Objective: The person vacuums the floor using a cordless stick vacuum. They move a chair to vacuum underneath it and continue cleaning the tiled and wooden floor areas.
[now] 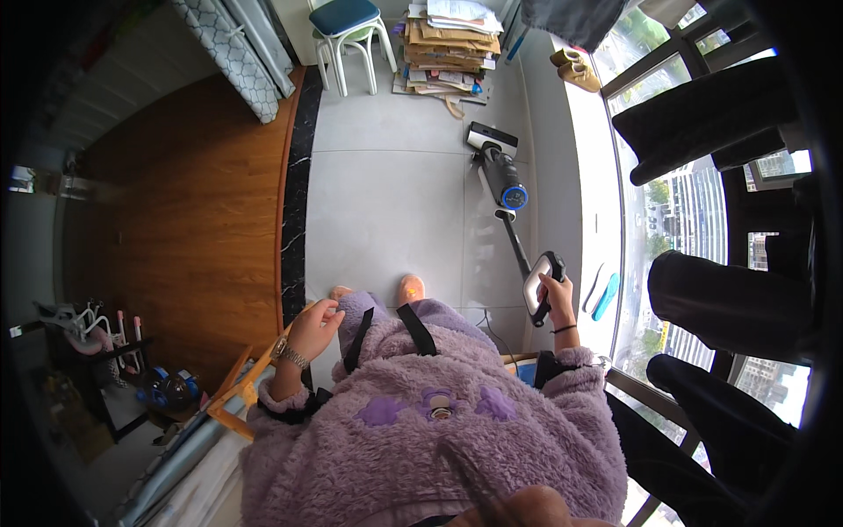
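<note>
My right hand (558,296) is closed around the loop handle of a cordless floor washer (503,174). Its slim dark stick runs up and away to a grey body with a round display lit by a blue ring. The white and black floor head (492,137) rests on the grey tiles (388,211), near the wall under the window. Nothing is in my left hand (316,332), which hangs at my left side with its fingers loosely bent and apart. A metal-band watch (290,354) sits on that wrist.
Ahead stand a tall stack of flattened cardboard and papers (451,53) and stacked stools (345,26). Shoes (576,71) and insoles (604,296) lie on the white sill. Dark trousers (718,306) hang by the window. A black stone threshold (296,197) borders the wooden floor (191,197). A cable (490,324) trails beside me.
</note>
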`<state>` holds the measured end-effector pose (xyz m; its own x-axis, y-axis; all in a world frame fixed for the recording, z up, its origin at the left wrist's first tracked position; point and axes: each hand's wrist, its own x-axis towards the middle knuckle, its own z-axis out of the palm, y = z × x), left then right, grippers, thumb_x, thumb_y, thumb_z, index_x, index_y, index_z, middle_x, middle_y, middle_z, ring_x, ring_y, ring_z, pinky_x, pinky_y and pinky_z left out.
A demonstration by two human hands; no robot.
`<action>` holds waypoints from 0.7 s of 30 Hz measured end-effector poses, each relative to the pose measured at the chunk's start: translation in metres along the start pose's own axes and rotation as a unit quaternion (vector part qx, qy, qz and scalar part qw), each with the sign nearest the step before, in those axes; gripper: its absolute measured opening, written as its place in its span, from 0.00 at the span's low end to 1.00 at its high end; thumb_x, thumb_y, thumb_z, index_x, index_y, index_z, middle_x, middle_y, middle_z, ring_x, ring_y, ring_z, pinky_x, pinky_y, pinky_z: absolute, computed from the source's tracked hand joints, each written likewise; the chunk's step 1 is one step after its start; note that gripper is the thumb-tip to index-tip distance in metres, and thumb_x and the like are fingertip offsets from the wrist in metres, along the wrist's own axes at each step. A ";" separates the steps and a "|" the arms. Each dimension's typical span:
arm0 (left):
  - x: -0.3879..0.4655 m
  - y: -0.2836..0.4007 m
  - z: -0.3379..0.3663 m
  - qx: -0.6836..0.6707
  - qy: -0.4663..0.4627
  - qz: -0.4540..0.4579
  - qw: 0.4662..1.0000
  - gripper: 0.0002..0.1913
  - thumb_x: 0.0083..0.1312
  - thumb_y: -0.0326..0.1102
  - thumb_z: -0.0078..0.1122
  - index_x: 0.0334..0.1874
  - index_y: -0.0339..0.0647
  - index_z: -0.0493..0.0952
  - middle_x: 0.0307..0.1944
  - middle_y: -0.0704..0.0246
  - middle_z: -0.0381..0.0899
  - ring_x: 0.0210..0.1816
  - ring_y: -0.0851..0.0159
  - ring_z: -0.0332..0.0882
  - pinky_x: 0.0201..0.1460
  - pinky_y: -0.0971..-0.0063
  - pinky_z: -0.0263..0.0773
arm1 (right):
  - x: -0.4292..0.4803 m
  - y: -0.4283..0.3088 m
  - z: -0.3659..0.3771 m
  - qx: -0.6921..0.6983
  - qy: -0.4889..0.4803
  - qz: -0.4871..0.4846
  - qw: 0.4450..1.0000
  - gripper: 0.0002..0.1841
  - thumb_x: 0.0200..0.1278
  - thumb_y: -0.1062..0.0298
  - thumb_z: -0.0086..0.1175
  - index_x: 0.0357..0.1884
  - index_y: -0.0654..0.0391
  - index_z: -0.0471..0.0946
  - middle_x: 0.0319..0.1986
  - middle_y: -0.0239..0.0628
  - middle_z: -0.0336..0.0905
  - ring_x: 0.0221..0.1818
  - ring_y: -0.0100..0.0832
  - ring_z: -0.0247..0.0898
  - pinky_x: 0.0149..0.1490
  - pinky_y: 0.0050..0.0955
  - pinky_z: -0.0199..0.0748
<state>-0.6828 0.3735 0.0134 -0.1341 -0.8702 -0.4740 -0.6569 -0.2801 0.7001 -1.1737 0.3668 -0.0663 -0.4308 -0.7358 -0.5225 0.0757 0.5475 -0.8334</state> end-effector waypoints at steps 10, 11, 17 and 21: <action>0.000 0.013 -0.011 0.044 -0.029 -0.063 0.997 0.14 0.63 0.37 0.55 0.46 0.37 0.73 0.35 0.62 0.80 0.37 0.66 0.79 0.40 0.75 0.73 | -0.007 0.003 0.037 0.041 -0.001 0.013 0.999 0.08 0.51 0.72 0.57 0.23 0.59 0.68 0.11 0.30 0.66 0.10 0.24 0.62 0.17 0.22 0.61; 0.004 0.014 -0.010 0.047 -0.038 -0.052 0.997 0.14 0.63 0.37 0.55 0.46 0.36 0.73 0.35 0.62 0.80 0.37 0.66 0.79 0.40 0.75 0.73 | -0.022 0.004 0.033 0.049 -0.007 0.023 0.999 0.08 0.51 0.73 0.57 0.23 0.59 0.68 0.11 0.30 0.66 0.10 0.24 0.63 0.17 0.22 0.61; 0.041 0.025 0.003 0.049 -0.058 0.008 0.997 0.17 0.62 0.43 0.55 0.45 0.36 0.73 0.36 0.58 0.80 0.38 0.59 0.80 0.39 0.70 0.74 | -0.120 -0.027 -0.030 -0.043 -0.031 0.101 0.993 0.06 0.46 0.76 0.56 0.22 0.62 0.69 0.11 0.31 0.66 0.11 0.23 0.64 0.16 0.21 0.59; 0.061 0.043 0.012 0.078 -0.087 0.020 0.993 0.18 0.62 0.44 0.54 0.46 0.36 0.73 0.37 0.58 0.81 0.39 0.59 0.80 0.40 0.70 0.74 | -0.154 -0.077 -0.084 -0.184 -0.053 0.161 0.968 0.07 0.41 0.79 0.57 0.22 0.64 0.70 0.11 0.31 0.68 0.11 0.22 0.64 0.17 0.20 0.60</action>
<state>-0.7279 0.3129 0.0079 -0.2803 -0.7925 -0.5416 -0.7536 -0.1678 0.6355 -1.1888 0.4710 0.0937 -0.3411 -0.5298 -0.7765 -0.1427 0.8457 -0.5142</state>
